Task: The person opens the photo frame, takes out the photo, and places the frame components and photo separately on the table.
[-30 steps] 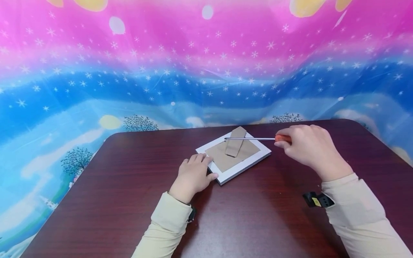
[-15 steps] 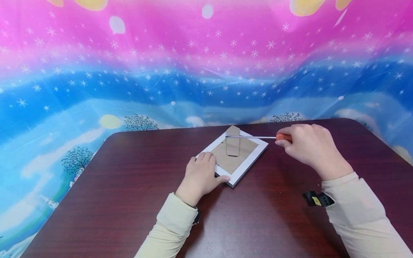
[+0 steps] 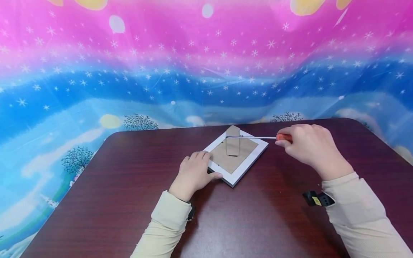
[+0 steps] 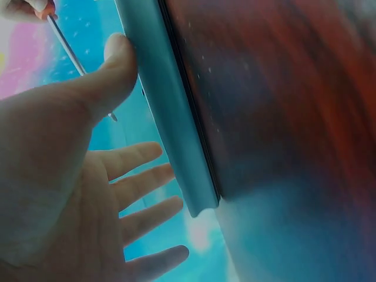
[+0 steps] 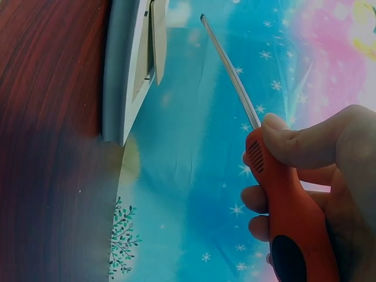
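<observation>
A white-bordered picture frame [image 3: 246, 167] lies back side up near the table's far edge. Its brown cardboard stand [image 3: 233, 147] is raised off the backing. At the frame's near-left edge is my left hand [image 3: 193, 175], fingers straight and spread; the left wrist view shows its thumb [image 4: 120, 64] overlapping the frame's side. My right hand [image 3: 309, 147] grips a screwdriver by its orange-red handle [image 5: 288, 200]. The metal shaft [image 3: 259, 137] points left, crossing the stand in the head view. In the right wrist view, the screwdriver's tip [image 5: 203, 17] appears above the frame.
The dark reddish-brown table [image 3: 129, 186] has rounded far corners. Right behind it hangs a pink and blue cloth [image 3: 180, 71] printed with snowflakes and trees. A black strap [image 3: 317, 199] is on the right wrist.
The picture frame has turned counterclockwise, its near corner swinging right. My left hand moved right with it, then drew back left. The right hand and screwdriver stay almost still.
</observation>
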The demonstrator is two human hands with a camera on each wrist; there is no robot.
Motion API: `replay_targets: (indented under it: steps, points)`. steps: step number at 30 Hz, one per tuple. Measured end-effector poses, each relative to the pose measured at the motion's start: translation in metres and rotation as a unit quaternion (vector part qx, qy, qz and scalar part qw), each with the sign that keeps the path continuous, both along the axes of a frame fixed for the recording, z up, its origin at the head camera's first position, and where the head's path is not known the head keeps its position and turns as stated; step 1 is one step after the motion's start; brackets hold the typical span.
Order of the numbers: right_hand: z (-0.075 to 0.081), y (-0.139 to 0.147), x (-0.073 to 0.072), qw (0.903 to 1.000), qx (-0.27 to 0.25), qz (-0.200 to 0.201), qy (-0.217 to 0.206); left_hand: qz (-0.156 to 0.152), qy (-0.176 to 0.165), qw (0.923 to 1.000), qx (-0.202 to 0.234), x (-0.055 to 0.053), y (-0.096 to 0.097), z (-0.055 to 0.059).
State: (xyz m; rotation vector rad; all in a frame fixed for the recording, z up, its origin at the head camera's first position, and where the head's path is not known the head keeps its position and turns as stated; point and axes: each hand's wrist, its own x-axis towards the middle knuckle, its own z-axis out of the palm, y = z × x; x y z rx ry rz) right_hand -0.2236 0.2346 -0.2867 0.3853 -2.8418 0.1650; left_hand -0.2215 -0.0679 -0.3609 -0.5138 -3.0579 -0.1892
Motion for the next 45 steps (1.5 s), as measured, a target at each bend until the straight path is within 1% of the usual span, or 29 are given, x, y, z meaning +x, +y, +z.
replay_targets:
  steps: [5,10,18,25,31,34,40,45]
  points:
    - [0.0,0.001,0.001,1.0,-0.001,-0.001,0.0,0.007,-0.017,0.9998,0.012,-0.003,-0.005,0.0]
    - [0.0,0.001,0.001,1.0,-0.002,0.001,0.004,0.016,-0.027,0.9995,0.001,-0.004,-0.006,0.001]
    - [0.0,0.0,0.0,1.0,-0.002,0.006,0.004,0.024,-0.015,0.9995,-0.013,-0.004,-0.003,-0.001]
    - [-0.002,0.001,0.001,1.0,0.0,0.007,0.005,0.03,-0.005,0.9993,-0.02,0.0,0.001,0.0]
    - [-0.001,0.001,0.002,1.0,-0.002,0.003,-0.005,0.035,0.009,0.9988,-0.032,0.003,0.004,0.002]
    - [0.0,0.0,0.002,1.0,-0.001,-0.002,-0.009,0.04,0.019,0.9983,-0.039,0.004,0.006,0.002]
    - [0.0,-0.001,0.001,1.0,0.001,0.002,-0.008,0.052,0.024,0.9974,-0.044,0.006,0.01,0.001]
    - [0.0,-0.001,0.001,0.9999,0.001,0.002,-0.011,0.057,0.026,0.9958,-0.066,0.011,0.015,0.003]
